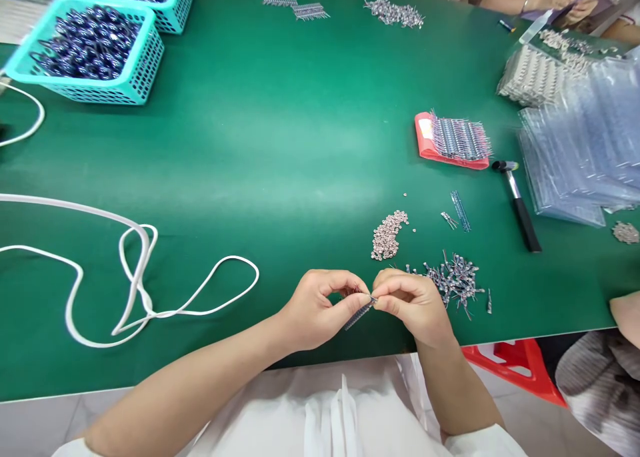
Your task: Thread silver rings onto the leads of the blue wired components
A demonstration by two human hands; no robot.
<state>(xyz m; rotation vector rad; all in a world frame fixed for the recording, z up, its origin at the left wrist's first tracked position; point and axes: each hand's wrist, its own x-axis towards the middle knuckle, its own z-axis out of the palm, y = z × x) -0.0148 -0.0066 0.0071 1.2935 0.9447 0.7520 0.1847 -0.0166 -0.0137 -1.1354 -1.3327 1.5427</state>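
Note:
My left hand (pixel 323 307) is closed on a narrow dark strip with small metal parts along it (pixel 358 316), which slants down below the fingers. At the strip's upper end, my right hand (pixel 417 303) pinches with thumb and forefinger; whatever lies between those fingertips is too small to name. Just beyond my right hand lies a loose pile of small metal pins (pixel 457 278). Farther off is a heap of tiny pale round pieces (pixel 389 235). A short blue strip (pixel 461 211) and several loose pins (pixel 449 220) lie to the right of that heap.
Turquoise baskets of dark glossy parts (pixel 143 67) stand at the far left. White cable (pixel 200 290) loops across the left side. On the right are a hammer (pixel 523 213), a red packet with pin strips (pixel 425 147) and stacked clear plastic trays (pixel 575 157). A co-worker's hands (pixel 565 0) show top right.

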